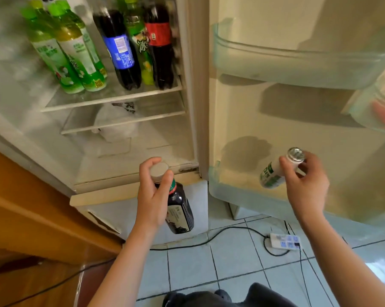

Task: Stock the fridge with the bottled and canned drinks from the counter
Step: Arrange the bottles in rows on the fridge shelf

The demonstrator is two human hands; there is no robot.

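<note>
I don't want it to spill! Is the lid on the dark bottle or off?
On. A white cap sits on top of the dark bottle, whose neck the left hand holds.

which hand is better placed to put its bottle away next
Right, likely. The right hand holds the white bottle just over the bottom door bin. The left hand grips the dark bottle by its neck low in front of the fridge, well below the stocked shelf.
</note>
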